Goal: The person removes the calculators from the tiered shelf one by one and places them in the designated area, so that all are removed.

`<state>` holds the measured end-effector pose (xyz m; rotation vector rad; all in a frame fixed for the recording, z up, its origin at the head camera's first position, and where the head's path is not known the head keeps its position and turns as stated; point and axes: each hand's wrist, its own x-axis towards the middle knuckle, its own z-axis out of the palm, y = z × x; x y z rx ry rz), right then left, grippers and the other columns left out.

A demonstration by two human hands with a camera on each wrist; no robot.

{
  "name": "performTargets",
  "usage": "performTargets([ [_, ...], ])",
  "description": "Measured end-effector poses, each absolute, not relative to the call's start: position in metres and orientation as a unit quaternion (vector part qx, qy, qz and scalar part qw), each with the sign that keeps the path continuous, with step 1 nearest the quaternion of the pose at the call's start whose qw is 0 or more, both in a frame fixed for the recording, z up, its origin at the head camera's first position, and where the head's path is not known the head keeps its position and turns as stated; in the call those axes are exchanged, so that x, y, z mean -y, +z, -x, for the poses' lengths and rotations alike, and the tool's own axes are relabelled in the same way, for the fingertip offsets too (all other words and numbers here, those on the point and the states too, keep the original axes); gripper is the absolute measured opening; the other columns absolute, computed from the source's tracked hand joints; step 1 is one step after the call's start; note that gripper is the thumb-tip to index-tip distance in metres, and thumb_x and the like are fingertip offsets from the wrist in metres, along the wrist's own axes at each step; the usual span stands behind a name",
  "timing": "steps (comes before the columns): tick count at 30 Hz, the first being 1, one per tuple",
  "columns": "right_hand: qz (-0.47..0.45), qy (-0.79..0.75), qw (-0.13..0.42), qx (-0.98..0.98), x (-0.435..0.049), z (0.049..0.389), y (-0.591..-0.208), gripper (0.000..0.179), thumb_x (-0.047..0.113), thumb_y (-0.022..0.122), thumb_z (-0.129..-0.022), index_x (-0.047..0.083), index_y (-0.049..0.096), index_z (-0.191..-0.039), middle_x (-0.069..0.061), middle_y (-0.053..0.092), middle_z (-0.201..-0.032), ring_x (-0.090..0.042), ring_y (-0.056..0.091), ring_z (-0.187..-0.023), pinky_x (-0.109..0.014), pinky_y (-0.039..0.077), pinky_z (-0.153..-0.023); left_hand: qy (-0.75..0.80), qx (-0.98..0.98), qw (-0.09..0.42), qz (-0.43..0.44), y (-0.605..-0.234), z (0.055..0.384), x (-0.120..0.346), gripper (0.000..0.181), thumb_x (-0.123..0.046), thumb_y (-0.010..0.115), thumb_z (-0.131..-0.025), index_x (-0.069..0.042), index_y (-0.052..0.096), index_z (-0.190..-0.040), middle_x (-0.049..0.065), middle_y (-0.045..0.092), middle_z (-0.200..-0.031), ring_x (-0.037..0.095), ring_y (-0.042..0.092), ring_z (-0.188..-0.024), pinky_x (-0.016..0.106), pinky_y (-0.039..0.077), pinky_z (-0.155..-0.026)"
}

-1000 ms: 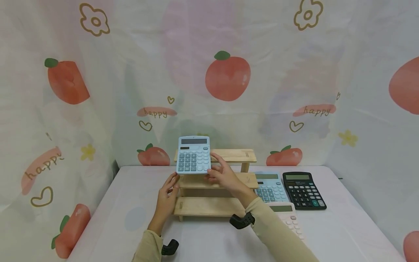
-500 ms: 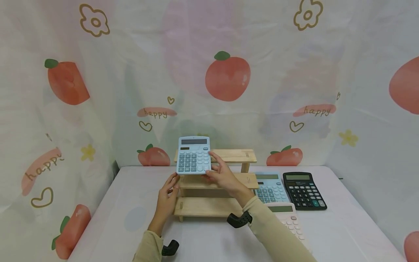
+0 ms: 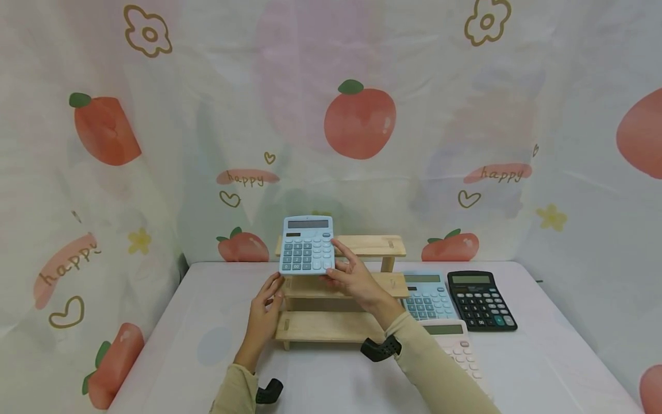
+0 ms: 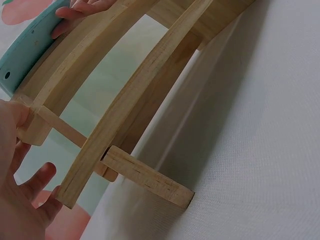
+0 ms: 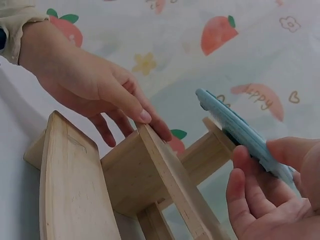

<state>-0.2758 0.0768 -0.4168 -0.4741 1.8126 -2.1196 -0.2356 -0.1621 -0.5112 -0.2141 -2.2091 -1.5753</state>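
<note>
A light blue calculator (image 3: 307, 245) leans upright at the left of a three-step wooden stand (image 3: 331, 326), its lower edge at the middle step. My right hand (image 3: 357, 282) holds the calculator by its lower right edge; in the right wrist view the thumb (image 5: 287, 150) is on one side and fingers are on the other. My left hand (image 3: 264, 316) grips the left end of the middle step, with thumb and forefinger at the board's corner in the right wrist view. In the left wrist view, its other fingers (image 4: 42, 180) spread near the lower board's end.
Right of the stand lie a second blue calculator (image 3: 428, 299), a black calculator (image 3: 481, 302) and a pale pink calculator (image 3: 462, 351), partly hidden by my right sleeve. A white cloth covers the table (image 3: 181, 356). A printed curtain (image 3: 362, 201) stands behind and at both sides.
My right fingers have shifted slightly along the calculator's right edge. The calculator has barely moved, and the left hand keeps its place on the stand.
</note>
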Motion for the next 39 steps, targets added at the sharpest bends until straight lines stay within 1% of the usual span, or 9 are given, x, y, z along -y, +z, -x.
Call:
performTargets([
  [5, 0.166, -0.746, 0.162, -0.624, -0.083, 0.274, -0.418, 0.077, -0.005, 0.052, -0.101, 0.024, 0.018, -0.163, -0.031, 0.048, -0.149, -0.013, 0.072, -0.100, -0.024, 0.057, -0.087, -0.566, 0.797, 0.200, 0.071, -0.511, 0.236, 0.161, 0.041, -0.019, 0.055, -0.104, -0.003, 0.057, -0.142, 0.007, 0.048, -0.157, 0.030, 0.045, -0.144, 0.042, 0.044, -0.095],
  [8, 0.163, -0.753, 0.165, -0.615, -0.086, 0.272, -0.419, 0.077, -0.006, 0.052, -0.101, 0.026, 0.019, -0.163, -0.031, 0.048, -0.149, -0.012, 0.071, -0.104, -0.029, 0.057, -0.093, -0.563, 0.799, 0.199, 0.070, -0.510, 0.236, 0.161, 0.040, -0.018, 0.055, -0.104, -0.005, 0.057, -0.143, 0.007, 0.048, -0.157, 0.031, 0.044, -0.145, 0.041, 0.044, -0.095],
  [11, 0.168, -0.759, 0.165, -0.608, -0.090, 0.269, -0.418, 0.077, -0.006, 0.051, -0.101, 0.026, 0.019, -0.163, -0.030, 0.050, -0.149, -0.011, 0.071, -0.103, -0.031, 0.056, -0.096, -0.562, 0.799, 0.201, 0.068, -0.510, 0.235, 0.161, 0.040, -0.017, 0.056, -0.104, -0.007, 0.058, -0.142, 0.009, 0.048, -0.157, 0.033, 0.044, -0.144, 0.039, 0.045, -0.094],
  [14, 0.177, -0.757, 0.160, -0.609, -0.094, 0.264, -0.414, 0.078, -0.005, 0.053, -0.100, 0.025, 0.019, -0.163, -0.029, 0.051, -0.148, -0.011, 0.072, -0.101, -0.030, 0.056, -0.094, -0.559, 0.801, 0.202, 0.065, -0.509, 0.235, 0.162, 0.039, -0.017, 0.056, -0.104, -0.007, 0.058, -0.142, 0.009, 0.048, -0.156, 0.033, 0.044, -0.145, 0.037, 0.045, -0.093],
  [17, 0.189, -0.754, 0.158, -0.609, -0.099, 0.260, -0.411, 0.079, -0.004, 0.055, -0.100, 0.024, 0.018, -0.163, -0.029, 0.049, -0.150, -0.009, 0.071, -0.102, -0.029, 0.057, -0.093, -0.558, 0.803, 0.199, 0.061, -0.509, 0.235, 0.162, 0.040, -0.016, 0.056, -0.104, -0.006, 0.058, -0.142, 0.010, 0.048, -0.156, 0.033, 0.044, -0.145, 0.036, 0.045, -0.094],
  [23, 0.208, -0.754, 0.168, -0.599, -0.109, 0.251, -0.411, 0.080, -0.003, 0.056, -0.100, 0.022, 0.015, -0.164, -0.031, 0.040, -0.155, -0.007, 0.069, -0.111, -0.031, 0.055, -0.097, -0.570, 0.794, 0.199, 0.061, -0.509, 0.236, 0.161, 0.040, -0.012, 0.057, -0.103, -0.003, 0.058, -0.142, 0.011, 0.048, -0.156, 0.033, 0.044, -0.145, 0.037, 0.044, -0.094],
  [28, 0.219, -0.755, 0.172, -0.594, -0.115, 0.247, -0.413, 0.082, -0.003, 0.056, -0.100, 0.020, 0.012, -0.164, -0.033, 0.033, -0.158, -0.008, 0.067, -0.115, -0.027, 0.055, -0.096, -0.573, 0.792, 0.200, 0.061, -0.510, 0.236, 0.161, 0.039, -0.012, 0.058, -0.102, -0.003, 0.059, -0.140, 0.012, 0.049, -0.155, 0.032, 0.044, -0.145, 0.036, 0.043, -0.094],
  [35, 0.216, -0.738, 0.170, -0.616, -0.124, 0.239, -0.414, 0.081, 0.002, 0.059, -0.100, 0.022, 0.013, -0.164, -0.032, 0.040, -0.155, -0.008, 0.069, -0.110, -0.024, 0.055, -0.094, -0.574, 0.790, 0.200, 0.073, -0.510, 0.235, 0.163, 0.039, -0.017, 0.056, -0.104, -0.004, 0.059, -0.140, 0.011, 0.049, -0.156, 0.033, 0.043, -0.146, 0.041, 0.044, -0.095],
  [39, 0.212, -0.725, 0.171, -0.632, -0.129, 0.236, -0.414, 0.081, 0.005, 0.060, -0.100, 0.026, 0.014, -0.164, -0.028, 0.044, -0.154, -0.010, 0.071, -0.108, -0.024, 0.054, -0.095, -0.574, 0.791, 0.200, 0.066, -0.496, 0.228, 0.157, 0.039, -0.011, 0.056, -0.103, 0.003, 0.058, -0.139, 0.016, 0.049, -0.154, 0.037, 0.043, -0.145, 0.042, 0.043, -0.095],
])
